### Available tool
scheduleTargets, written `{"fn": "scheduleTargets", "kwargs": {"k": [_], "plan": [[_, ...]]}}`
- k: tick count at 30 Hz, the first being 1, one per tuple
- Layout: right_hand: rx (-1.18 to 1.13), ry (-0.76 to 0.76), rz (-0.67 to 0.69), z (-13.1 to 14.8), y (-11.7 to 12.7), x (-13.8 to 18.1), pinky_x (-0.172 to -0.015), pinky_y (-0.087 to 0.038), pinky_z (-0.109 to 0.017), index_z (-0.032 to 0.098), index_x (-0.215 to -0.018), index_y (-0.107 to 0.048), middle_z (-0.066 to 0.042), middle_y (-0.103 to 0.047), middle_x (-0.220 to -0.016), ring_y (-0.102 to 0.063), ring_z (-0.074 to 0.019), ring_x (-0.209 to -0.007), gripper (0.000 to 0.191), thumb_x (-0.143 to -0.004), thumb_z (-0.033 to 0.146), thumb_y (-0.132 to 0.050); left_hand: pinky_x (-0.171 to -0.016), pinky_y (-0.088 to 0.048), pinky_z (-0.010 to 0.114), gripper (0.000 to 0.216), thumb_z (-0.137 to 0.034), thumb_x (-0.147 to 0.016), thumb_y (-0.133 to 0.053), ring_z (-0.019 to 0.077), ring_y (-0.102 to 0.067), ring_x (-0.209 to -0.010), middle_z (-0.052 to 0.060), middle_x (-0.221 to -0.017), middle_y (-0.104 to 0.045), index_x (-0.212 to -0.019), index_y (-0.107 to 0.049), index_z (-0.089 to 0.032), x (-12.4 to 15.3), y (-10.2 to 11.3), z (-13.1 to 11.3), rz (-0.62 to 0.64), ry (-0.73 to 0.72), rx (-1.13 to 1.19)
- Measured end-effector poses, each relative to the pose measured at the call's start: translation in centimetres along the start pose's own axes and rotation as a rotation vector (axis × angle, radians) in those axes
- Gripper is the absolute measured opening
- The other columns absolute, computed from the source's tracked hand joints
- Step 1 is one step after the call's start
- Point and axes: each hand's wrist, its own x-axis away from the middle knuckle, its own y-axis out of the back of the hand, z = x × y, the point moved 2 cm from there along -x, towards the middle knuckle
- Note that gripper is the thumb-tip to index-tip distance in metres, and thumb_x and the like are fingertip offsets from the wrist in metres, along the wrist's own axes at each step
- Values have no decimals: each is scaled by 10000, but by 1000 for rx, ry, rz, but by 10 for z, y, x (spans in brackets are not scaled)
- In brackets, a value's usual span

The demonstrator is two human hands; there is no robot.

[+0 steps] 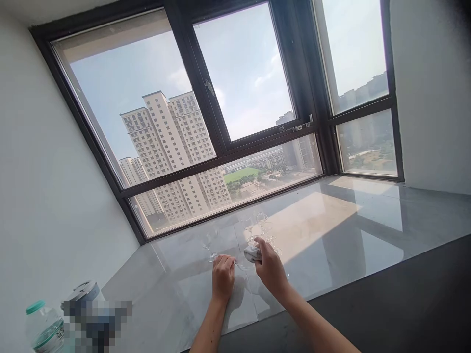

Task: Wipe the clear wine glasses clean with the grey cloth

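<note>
My left hand (222, 277) is closed around a clear wine glass (241, 265) held low over the glossy grey stone sill (331, 230). My right hand (270, 267) pinches a small grey cloth (252, 253) and presses it against the glass's rim. One empty wine glass (209, 242) stands just beyond my left hand. Several more clear glasses (263, 226) stand grouped behind my right hand, hard to separate against the reflections.
A large dark-framed window (221, 142) runs along the back of the sill, with tower blocks outside. A plastic water bottle (44, 328) and a lidded container (83, 291) sit at the lower left by the white wall. A dark floor lies at the lower right.
</note>
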Motion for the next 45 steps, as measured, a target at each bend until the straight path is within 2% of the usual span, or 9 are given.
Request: {"fn": "scheduleTargets", "kwargs": {"k": [5,11,15,17,20,24,31,37,45], "plan": [[-60,-120,-48,-18,2,10,-744,-489,-292,211,-1193,-459,-50,-630,-931,-627,-206,-865,550,-686,-2,-441,-874,-431,377,239,-129,-909,-495,214,-592,-855,32,-849,-664,-1017,-695,-203,3,-5,5,28,15,-31],[-249,-95,79,-9,-17,14,-627,-450,-216,214,-1159,-460,23,-599,-791,-587,-131,-653,585,-607,21,-440,-868,-445,388,275,-123,-905,-467,227,-587,-863,49,-848,-653,-996,-709,-215,2,-1,4,-12,13,-19],[-364,-169,30,-6,-6,13,-588,-462,-210,213,-1147,-450,30,-585,-754,-579,-128,-619,514,-650,84,-449,-947,-426,442,281,-152,-932,-424,227,-604,-875,49,-869,-674,-982,-693,-215,2,-2,3,34,41,34],[-326,-206,-45,-12,10,14,-640,-489,-228,216,-1159,-443,0,-622,-816,-620,-144,-696,504,-667,106,-459,-971,-426,453,279,-151,-929,-409,215,-622,-850,41,-854,-681,-938,-680,-216,3,-4,4,75,75,90],[-181,-219,-129,-34,39,21,-706,-509,-259,218,-1189,-442,-59,-660,-938,-661,-180,-831,499,-698,139,-476,-840,-499,387,260,-153,-916,-406,201,-647,-814,49,-849,-685,-872,-655,-213,5,-8,7,109,160,208],[64,-224,-121,-73,64,36,-708,-512,-295,222,-1198,-453,-74,-660,-971,-664,-216,-863,457,-742,187,-458,-796,-521,361,195,-205,-905,-457,208,-666,-883,56,-923,-702,-900,-651,-219,6,-11,11,85,186,337],[327,-180,-107,-80,55,46,-606,-458,-291,209,-1221,-454,-99,-631,-969,-644,-236,-823,404,-828,134,-404,-714,-530,317,117,-269,-847,-541,186,-643,-792,46,-851,-644,-850,-639,-204,6,-11,12,83,252,436],[371,-138,-130,-72,57,45,-631,-456,-284,209,-1197,-454,-74,-614,-953,-624,-221,-813,409,-805,91,-436,-682,-471,299,149,-344,-810,-572,175,-617,-672,15,-711,-667,-776,-620,-207,1,-17,13,155,348,423],[365,-177,-84,-70,56,44,-562,-424,-247,189,-1233,-440,-99,-614,-997,-628,-210,-794,408,-840,78,-428,-666,-427,266,153,-334,-819,-562,161,-609,-656,5,-694,-669,-746,-604,-207,-6,-31,10,283,299,446]]}}
